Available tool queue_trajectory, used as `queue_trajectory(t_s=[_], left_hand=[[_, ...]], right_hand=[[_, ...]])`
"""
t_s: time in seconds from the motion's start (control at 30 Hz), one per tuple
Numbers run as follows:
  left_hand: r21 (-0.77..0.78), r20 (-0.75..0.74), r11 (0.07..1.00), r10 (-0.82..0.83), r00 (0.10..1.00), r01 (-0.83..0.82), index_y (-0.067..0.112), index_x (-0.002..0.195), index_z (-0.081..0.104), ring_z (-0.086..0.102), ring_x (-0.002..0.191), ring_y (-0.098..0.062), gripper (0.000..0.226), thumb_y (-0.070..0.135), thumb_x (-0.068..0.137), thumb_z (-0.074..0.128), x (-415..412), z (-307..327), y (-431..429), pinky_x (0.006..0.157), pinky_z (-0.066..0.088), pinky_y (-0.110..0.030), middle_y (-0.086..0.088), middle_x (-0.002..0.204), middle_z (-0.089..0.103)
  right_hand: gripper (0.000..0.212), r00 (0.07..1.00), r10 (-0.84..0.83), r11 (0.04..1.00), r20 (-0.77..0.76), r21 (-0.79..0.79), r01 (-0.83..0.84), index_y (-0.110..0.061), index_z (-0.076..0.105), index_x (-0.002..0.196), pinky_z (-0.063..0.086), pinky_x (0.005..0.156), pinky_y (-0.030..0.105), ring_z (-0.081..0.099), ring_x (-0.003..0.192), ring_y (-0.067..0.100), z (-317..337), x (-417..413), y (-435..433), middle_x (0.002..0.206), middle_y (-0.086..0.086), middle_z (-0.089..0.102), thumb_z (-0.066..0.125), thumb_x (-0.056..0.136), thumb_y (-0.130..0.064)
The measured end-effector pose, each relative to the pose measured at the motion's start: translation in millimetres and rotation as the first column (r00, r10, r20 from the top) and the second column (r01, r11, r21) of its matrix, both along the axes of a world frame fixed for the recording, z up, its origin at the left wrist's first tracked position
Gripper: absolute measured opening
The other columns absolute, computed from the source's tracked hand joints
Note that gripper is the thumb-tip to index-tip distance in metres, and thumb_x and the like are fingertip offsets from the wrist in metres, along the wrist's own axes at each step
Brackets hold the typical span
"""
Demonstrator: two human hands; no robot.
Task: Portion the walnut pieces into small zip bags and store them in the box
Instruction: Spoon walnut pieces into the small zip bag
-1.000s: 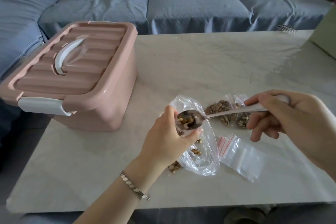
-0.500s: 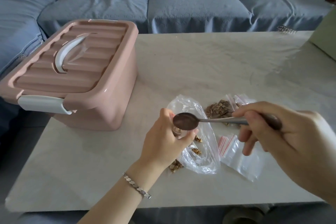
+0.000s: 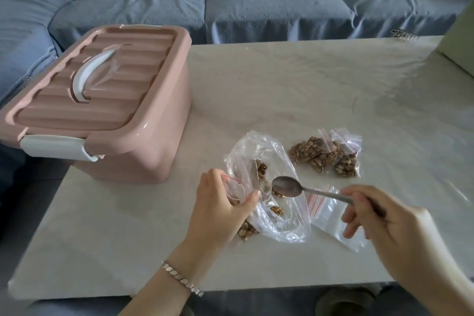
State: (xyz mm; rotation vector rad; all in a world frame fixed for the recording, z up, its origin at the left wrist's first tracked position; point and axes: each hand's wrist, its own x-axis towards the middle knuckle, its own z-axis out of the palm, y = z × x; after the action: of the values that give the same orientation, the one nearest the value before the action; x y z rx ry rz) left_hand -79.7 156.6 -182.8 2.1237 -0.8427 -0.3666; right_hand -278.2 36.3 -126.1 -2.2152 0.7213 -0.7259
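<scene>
Right hand [image 3: 384, 223] pinches long metal spoon [image 3: 287, 186], axis left-right, bowl pointing left over crumpled clear plastic bag [image 3: 279, 226]; left hand [image 3: 220, 210] fingers clamp small red-lined zip bag [image 3: 234, 191].

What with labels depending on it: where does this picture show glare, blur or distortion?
Head view: a soft sheen washes the pale marble table at right; highlights fleck the crumpled clear plastic bag; the lower fingers of the right hand, under the metal spoon, are slightly motion-blurred; wide-angle stretch skews the pink lidded storage box at left.
</scene>
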Motion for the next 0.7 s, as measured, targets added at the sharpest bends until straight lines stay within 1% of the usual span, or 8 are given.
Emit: queue_trajectory(t_s=[0.1, 0.17, 0.27, 0.33, 0.4, 0.5, 0.63, 0.7], left_hand=[[0.116, -0.141, 0.993, 0.002, 0.99, 0.014, 0.023, 0.091, 0.034, 0.047, 0.087, -0.007, 0.044, 0.05, 0.076, 0.066, 1, -2, -5, 0.058, 0.033, -0.011, 0.016, 0.094, 0.036], [0.187, -0.153, 0.981, -0.022, 0.988, 0.051, 0.025, 0.09, 0.032, 0.046, 0.081, -0.002, 0.044, 0.052, 0.077, 0.064, 1, -2, -8, 0.052, 0.03, -0.012, 0.018, 0.092, 0.035], [0.257, -0.149, 0.963, -0.043, 0.988, 0.08, 0.023, 0.093, 0.032, 0.046, 0.076, -0.001, 0.045, 0.055, 0.078, 0.061, 0, -4, -14, 0.051, 0.028, -0.013, 0.015, 0.093, 0.041], [0.283, -0.175, 0.954, -0.05, 0.983, 0.098, 0.023, 0.095, 0.033, 0.05, 0.078, -0.003, 0.045, 0.055, 0.079, 0.061, -1, -6, -16, 0.052, 0.029, -0.013, 0.012, 0.098, 0.047], [0.292, -0.199, 0.951, -0.049, 0.979, 0.107, 0.022, 0.097, 0.034, 0.052, 0.082, -0.006, 0.045, 0.054, 0.079, 0.061, -1, -7, -17, 0.054, 0.031, -0.014, 0.012, 0.098, 0.05], [0.279, -0.241, 0.954, -0.041, 0.97, 0.109, 0.022, 0.098, 0.037, 0.053, 0.081, -0.002, 0.044, 0.053, 0.079, 0.062, -2, -6, -18, 0.055, 0.033, -0.015, 0.015, 0.095, 0.051], [0.268, -0.269, 0.96, -0.01, 0.963, 0.084, 0.022, 0.099, 0.04, 0.05, 0.075, 0.005, 0.04, 0.048, 0.08, 0.063, 0, -4, -18, 0.054, 0.032, -0.013, 0.018, 0.089, 0.049], [0.262, -0.276, 0.962, 0.004, 0.961, 0.071, 0.02, 0.1, 0.041, 0.05, 0.075, 0.005, 0.039, 0.046, 0.081, 0.063, 0, -4, -16, 0.055, 0.033, -0.013, 0.018, 0.089, 0.05]], right_hand=[[0.046, 0.998, -0.025, 1.0, -0.056, -0.014, 0.025, -0.026, 0.06, 0.103, 0.045, 0.059, 0.008, 0.061, 0.065, -0.008, -32, -4, 6, 0.067, -0.021, 0.059, 0.026, 0.094, -0.056], [0.044, 0.995, -0.068, 0.998, -0.079, 0.006, 0.068, -0.032, 0.055, 0.106, 0.044, 0.06, 0.005, 0.06, 0.07, -0.009, -48, -5, 9, 0.071, -0.023, 0.061, 0.023, 0.093, -0.059], [0.043, 0.987, -0.133, 0.989, -0.091, 0.045, 0.137, -0.037, 0.053, 0.105, 0.046, 0.059, 0.008, 0.062, 0.069, -0.005, -68, -7, 14, 0.092, -0.023, 0.06, 0.022, 0.091, -0.063], [0.033, 0.983, -0.18, 0.975, -0.041, 0.122, 0.183, -0.036, 0.056, 0.094, 0.045, 0.055, 0.008, 0.063, 0.062, -0.002, -76, -5, 21, 0.086, -0.02, 0.062, 0.028, 0.092, -0.055], [0.021, 0.968, -0.252, 0.933, 0.005, 0.267, 0.242, -0.033, 0.057, 0.09, 0.047, 0.05, 0.014, 0.064, 0.054, 0.005, -83, -2, 27, 0.076, -0.014, 0.066, 0.037, 0.095, -0.032], [0.025, 0.929, -0.368, 0.78, 0.023, 0.551, 0.296, -0.013, 0.061, 0.092, 0.047, 0.045, 0.022, 0.064, 0.048, 0.018, -83, 4, 32, 0.067, 0.006, 0.067, 0.038, 0.096, -0.006], [0.025, 0.85, -0.526, 0.447, 0.019, 0.857, 0.257, -0.001, 0.062, 0.09, 0.045, 0.041, 0.019, 0.062, 0.046, 0.021, -79, 6, 26, 0.057, 0.013, 0.064, 0.039, 0.097, -0.009], [0.026, 0.828, -0.561, 0.353, 0.011, 0.907, 0.228, 0.0, 0.062, 0.092, 0.047, 0.043, 0.018, 0.062, 0.047, 0.018, -78, 4, 22, 0.057, 0.012, 0.066, 0.04, 0.098, -0.012]])
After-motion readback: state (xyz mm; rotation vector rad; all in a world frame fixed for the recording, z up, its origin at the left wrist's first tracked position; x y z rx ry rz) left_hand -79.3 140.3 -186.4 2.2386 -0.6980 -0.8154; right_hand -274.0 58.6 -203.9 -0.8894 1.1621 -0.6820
